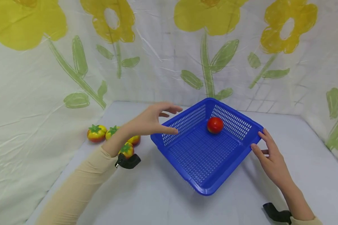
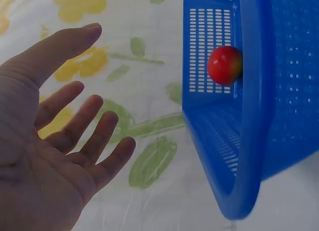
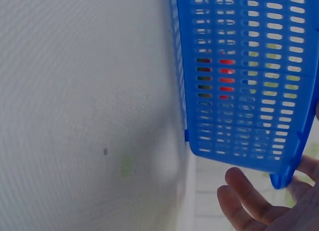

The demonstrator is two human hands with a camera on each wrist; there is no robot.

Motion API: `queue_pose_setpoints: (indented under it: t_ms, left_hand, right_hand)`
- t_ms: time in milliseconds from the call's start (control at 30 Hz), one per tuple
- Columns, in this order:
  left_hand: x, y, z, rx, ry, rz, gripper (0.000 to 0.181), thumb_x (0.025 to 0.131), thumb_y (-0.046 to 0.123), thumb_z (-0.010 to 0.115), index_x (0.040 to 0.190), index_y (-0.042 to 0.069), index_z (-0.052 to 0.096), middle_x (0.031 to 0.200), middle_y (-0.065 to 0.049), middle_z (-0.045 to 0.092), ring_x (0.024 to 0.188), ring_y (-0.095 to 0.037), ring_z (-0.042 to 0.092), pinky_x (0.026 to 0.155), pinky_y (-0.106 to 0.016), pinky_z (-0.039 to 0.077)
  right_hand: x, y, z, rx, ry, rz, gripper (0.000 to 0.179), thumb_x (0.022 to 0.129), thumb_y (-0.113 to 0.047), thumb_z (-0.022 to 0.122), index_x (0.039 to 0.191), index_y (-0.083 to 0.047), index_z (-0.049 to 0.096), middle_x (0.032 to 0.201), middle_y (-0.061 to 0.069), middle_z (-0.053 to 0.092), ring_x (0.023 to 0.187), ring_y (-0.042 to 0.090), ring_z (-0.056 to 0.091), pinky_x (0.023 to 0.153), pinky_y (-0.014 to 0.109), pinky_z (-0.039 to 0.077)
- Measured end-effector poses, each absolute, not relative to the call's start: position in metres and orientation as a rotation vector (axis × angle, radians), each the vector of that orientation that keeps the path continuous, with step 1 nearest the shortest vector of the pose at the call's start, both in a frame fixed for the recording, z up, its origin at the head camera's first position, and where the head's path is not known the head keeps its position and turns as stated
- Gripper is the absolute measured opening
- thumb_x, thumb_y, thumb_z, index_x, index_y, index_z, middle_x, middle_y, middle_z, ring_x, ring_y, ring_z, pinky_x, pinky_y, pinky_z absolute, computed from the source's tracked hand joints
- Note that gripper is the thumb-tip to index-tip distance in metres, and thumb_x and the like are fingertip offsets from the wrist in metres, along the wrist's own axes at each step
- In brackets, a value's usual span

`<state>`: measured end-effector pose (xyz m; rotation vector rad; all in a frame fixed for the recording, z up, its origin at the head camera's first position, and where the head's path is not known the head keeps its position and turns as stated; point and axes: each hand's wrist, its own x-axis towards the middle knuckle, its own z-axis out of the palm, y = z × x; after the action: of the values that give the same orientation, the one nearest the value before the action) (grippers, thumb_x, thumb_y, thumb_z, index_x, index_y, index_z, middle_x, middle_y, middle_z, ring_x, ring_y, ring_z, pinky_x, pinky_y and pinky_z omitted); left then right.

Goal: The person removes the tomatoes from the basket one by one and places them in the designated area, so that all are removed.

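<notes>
A blue plastic basket [image 1: 202, 154] with perforated walls sits at a slant over the white table, one corner toward me. Inside it lies a red tomato-like fruit [image 1: 215, 125], also visible in the left wrist view, a yellowish patch on its side. My right hand [image 1: 273, 164] holds the basket's right corner, thumb on the rim; its grip is partly hidden in the right wrist view. Just off the left corner, my left hand [image 1: 152, 120] hovers with fingers spread and thumb apart, apparently touching nothing. In the left wrist view its palm [image 2: 50, 166] holds nothing.
Several red-and-yellow fruits [image 1: 96, 133] with green leafy tops lie at the table's left, partly behind my left forearm. A white curtain [image 1: 157, 62] with yellow flowers hangs behind the table [image 1: 146, 193]. Black straps [image 1: 128, 161] are on both wrists.
</notes>
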<state>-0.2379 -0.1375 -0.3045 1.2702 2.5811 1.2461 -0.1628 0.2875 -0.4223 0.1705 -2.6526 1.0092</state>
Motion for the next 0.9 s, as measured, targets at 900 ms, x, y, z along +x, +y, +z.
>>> queue_pose_setpoints:
  t_ms: [900]
  left_hand:
    - [-0.308,0.001,-0.322,1.158,2.279,1.333,0.058,0.080,0.026,0.084,0.131,0.012,0.059,0.127,0.001,0.059,0.113,-0.011,0.057,0.089,-0.021,0.048]
  right_hand:
    - [-0.163,0.287,-0.423,0.164,-2.649,1.017,0.066,0.102,-0.032,0.053,0.158,-0.014,0.022,0.163,0.005,0.011,0.105,0.045,0.054,0.072,0.014,0.041]
